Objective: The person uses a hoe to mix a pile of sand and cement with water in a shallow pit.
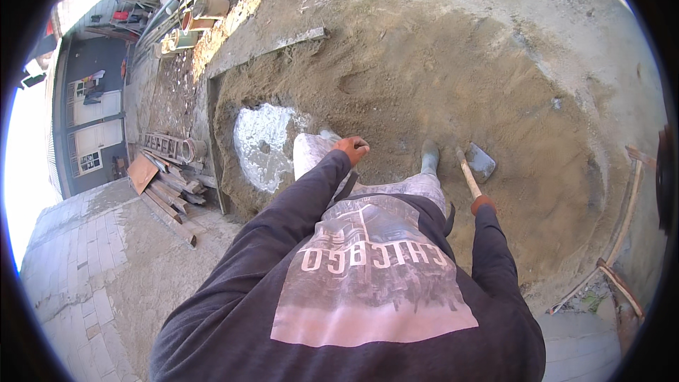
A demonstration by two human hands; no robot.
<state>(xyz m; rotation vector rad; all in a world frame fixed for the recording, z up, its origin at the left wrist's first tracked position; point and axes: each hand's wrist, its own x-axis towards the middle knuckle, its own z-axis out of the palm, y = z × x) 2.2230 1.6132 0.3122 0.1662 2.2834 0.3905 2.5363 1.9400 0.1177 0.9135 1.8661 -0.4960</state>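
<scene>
Loose brown sand (396,64) spreads broadly beyond both hands, one straight grey board (297,39) edging it past the left hand (352,148), which is loosely curled, contents unclear. One white powder patch (263,126) lies left of it. Right hand (484,204) wraps one wooden-handled, grey-metal-bladed hoe (469,175), handle pointing forward, slightly left.

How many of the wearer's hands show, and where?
2. The left hand is beside the light trouser leg at picture left, fingers curled; the right hand grips the wooden-handled tool. Neither is wholly hidden.
</scene>
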